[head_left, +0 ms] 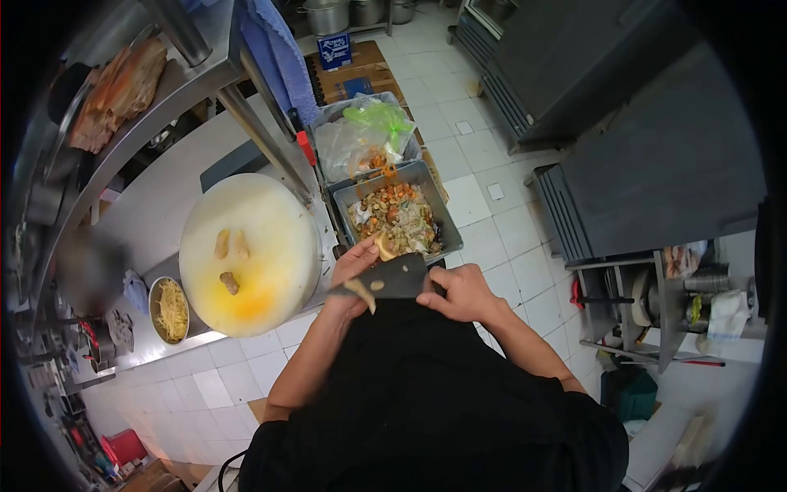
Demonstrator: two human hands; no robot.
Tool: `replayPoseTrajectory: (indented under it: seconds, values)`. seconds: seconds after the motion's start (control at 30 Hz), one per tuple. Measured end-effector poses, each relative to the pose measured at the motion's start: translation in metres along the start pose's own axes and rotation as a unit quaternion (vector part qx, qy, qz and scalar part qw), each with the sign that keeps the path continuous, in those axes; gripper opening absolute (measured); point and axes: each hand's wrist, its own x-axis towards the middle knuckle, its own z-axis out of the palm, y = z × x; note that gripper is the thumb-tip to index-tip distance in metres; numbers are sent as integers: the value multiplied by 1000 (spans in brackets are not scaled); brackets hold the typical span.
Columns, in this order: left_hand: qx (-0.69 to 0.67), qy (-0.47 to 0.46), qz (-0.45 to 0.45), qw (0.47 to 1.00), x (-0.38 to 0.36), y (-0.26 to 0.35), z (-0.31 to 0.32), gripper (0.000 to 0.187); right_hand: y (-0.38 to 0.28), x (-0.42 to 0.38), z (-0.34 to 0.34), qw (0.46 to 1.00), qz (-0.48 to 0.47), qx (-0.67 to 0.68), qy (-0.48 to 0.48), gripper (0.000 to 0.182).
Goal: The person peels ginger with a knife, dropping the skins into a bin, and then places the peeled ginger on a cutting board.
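1. Close to the black-clad torso (434, 394), a dark, broad-bladed cleaver (398, 277) is gripped by the right hand (463, 293), its fingers closed at the blade's near end.

2. A pale yellow root piece (384, 245) is pinched in the left hand (354, 264), just beyond the blade and above the near edge of a scrap bin. The left wrist is partly covered by the blade, on which pale slivers (361, 293) are seen.

3. Beneath and beyond the hands, the grey scrap bin (450, 232) is shown heaped with mixed orange, green and pale food scraps (398, 215).

4. To the left, a round white cutting board (283, 238) is pictured, stained yellow and orange toward its near side. Two pale root pieces (230, 243) are laid side by side on it, with a browner piece (229, 283) nearer the stain.

5. Beside the board's left edge, a metal bowl (153, 310) is filled with yellow shreds (172, 312).

6. Past the scrap bin, a second bin is topped by a clear and green plastic bag (379, 123); a red-handled tool (306, 148) is seen by its left side.

7. Farther off, a slab of meat (119, 94) is held on a raised metal shelf (152, 123), while large grey cabinets (590, 66) are set along the tiled floor (492, 168) at right.
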Motion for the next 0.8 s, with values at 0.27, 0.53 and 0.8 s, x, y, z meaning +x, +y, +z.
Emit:
replayPoseTrajectory:
  seconds: [0.27,0.53,0.8]
  values:
    - [33,15,7,999,2,-6,-8,44,-16,1,-3,997,-47,-60,13,56]
    - [62,41,9,997,-9,1,5,41,-14,2,-4,998,-10,-61,-8,59]
    - [93,64,52,992,-20,3,18,36,-4,3,-13,995,61,-55,-57,61]
